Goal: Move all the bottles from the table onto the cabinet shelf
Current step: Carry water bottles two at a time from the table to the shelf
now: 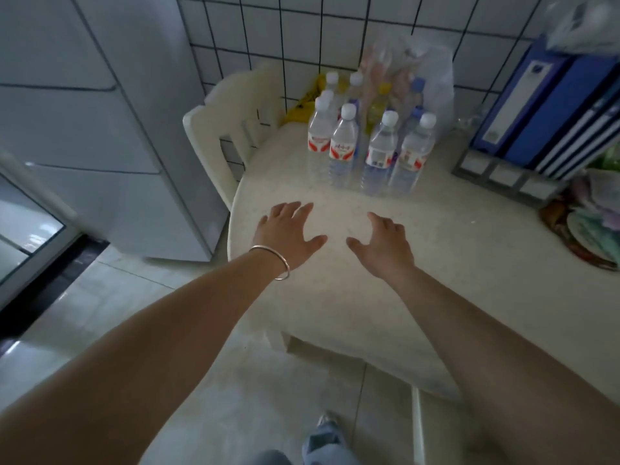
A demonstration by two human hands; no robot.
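Observation:
Several clear water bottles [372, 146] with white caps and red-and-white labels stand in a cluster at the far side of a round cream table [436, 280]. A yellowish bottle [378, 105] stands among them. My left hand [288, 231], a thin bangle on its wrist, is stretched over the table's left part with fingers spread and holds nothing. My right hand [382, 243] hovers beside it, fingers loosely spread, also empty. Both hands are short of the bottles and touch none of them.
A white cabinet [110, 129] stands left of the table, with a cream plastic chair [231, 129] against the tiled wall. Blue binders in a grey rack [543, 105] fill the table's right rear. A plastic bag [432, 72] sits behind the bottles, crumpled things [590, 226] at the right edge.

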